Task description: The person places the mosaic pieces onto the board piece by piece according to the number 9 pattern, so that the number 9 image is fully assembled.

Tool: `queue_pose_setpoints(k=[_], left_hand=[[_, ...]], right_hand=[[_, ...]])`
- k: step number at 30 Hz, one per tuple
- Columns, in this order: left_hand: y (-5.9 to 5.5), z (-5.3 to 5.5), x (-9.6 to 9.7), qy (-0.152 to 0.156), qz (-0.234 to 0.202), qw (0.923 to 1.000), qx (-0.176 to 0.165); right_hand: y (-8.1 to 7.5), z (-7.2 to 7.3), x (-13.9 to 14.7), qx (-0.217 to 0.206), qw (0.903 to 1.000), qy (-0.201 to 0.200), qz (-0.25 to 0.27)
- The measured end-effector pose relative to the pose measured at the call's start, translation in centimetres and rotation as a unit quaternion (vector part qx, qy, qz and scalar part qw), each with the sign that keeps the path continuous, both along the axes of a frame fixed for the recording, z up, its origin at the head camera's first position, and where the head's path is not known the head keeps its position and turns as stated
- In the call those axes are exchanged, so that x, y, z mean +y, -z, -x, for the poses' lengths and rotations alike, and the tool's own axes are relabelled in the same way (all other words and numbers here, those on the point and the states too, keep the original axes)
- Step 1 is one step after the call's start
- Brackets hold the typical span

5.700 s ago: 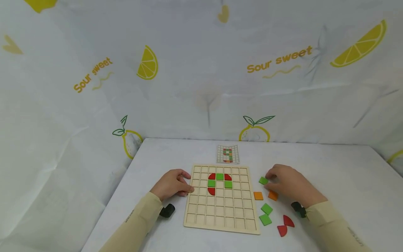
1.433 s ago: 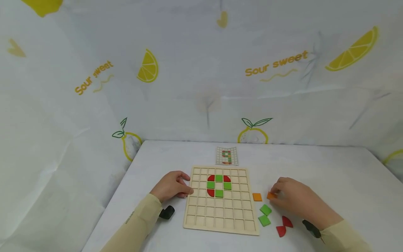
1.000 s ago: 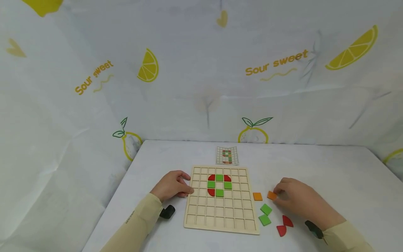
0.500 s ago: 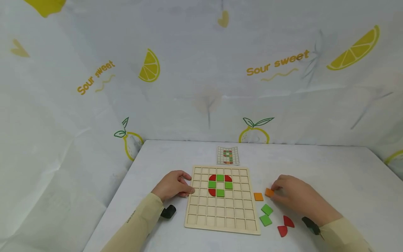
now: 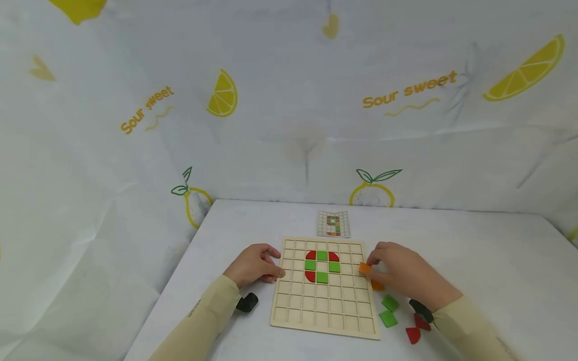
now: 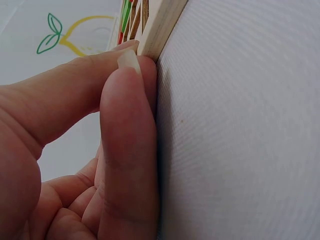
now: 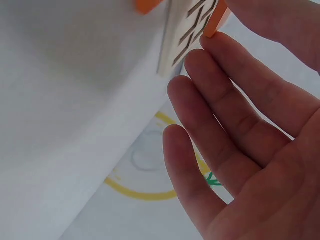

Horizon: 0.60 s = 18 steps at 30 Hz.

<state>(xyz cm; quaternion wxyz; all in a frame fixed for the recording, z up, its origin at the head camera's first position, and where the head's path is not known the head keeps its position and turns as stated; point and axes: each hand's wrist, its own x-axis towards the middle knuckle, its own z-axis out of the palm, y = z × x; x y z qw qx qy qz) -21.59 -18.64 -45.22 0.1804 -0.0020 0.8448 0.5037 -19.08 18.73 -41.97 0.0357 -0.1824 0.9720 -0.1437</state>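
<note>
A wooden grid board lies flat on the table, with red quarter-round and green square tiles forming a ring in its upper part. At its left edge, my left hand grips the board between thumb and fingers; the left wrist view shows the thumb against the board's side. My right hand pinches an orange square tile by thumb and index finger, over the board's right edge. In the right wrist view that orange tile is at the fingertips, the other fingers extended.
Right of the board lie another orange tile partly under the right hand, two green square tiles and two red quarter-round tiles. A pattern card lies beyond the board. A lemon-print cloth hangs behind the table.
A green tile has joined the bottom of the ring since the oldest frame. My right hand has taken up the farther orange tile and moved it left to the board; the left hand stays.
</note>
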Motion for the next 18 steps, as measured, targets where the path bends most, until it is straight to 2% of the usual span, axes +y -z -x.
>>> queue_pose_setpoints(k=[7, 18], left_hand=[[0.7, 0.6, -0.1, 0.003, -0.004, 1.0, -0.002], [0.1, 0.0, -0.1, 0.006, 0.001, 1.0, 0.007]], right_hand=[[-0.7, 0.5, -2.1, -0.002, 0.9999, -0.011, -0.001], [-0.5, 0.3, -4.8, -0.012, 0.9991, -0.036, 0.018]])
